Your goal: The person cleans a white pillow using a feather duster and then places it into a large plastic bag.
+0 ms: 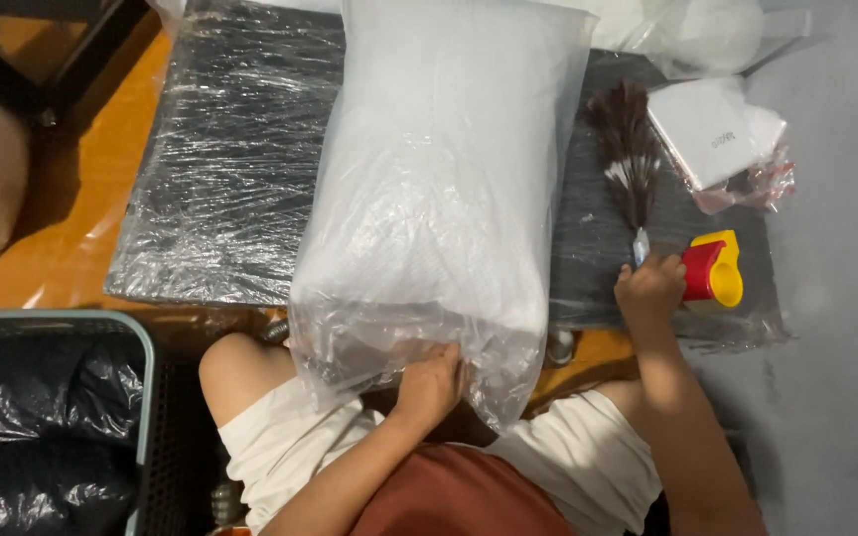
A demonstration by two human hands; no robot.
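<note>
A large white pillow in a clear plastic bag (439,189) lies lengthwise on a dark low table wrapped in plastic film (220,169). My left hand (431,385) grips the bag's near open end at my lap. My right hand (649,286) is closed on the handle of a small brown feather duster (628,149) that lies on the table to the right of the pillow. A red and yellow tape dispenser (712,270) sits just right of my right hand.
A stack of white packets in clear wrap (722,134) lies at the table's far right corner. A bin lined with a black bag (42,427) stands at my left. More clear plastic bags (697,30) lie beyond the table. Grey floor covering (846,298) runs along the right.
</note>
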